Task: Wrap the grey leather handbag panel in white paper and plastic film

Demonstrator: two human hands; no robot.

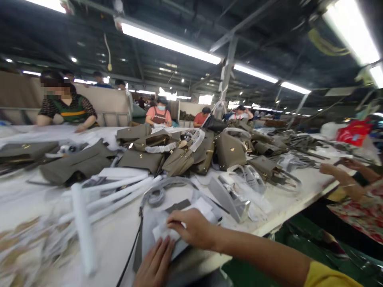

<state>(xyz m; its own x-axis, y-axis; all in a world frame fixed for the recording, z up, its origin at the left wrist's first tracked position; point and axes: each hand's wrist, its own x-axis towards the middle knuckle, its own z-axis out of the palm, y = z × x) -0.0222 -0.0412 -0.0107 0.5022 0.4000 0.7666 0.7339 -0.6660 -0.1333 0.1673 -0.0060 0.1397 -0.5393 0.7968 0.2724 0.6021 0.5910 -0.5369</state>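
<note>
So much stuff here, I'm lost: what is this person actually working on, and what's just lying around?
In hand: left hand, right hand, white paper, grey panel beneath it.
Lying about: olive handbags, white tubes, red bag.

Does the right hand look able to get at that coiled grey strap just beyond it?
Probably yes. The coiled grey strap lies just beyond the right hand, with only flat white paper between them; nothing stands in the way.
</note>
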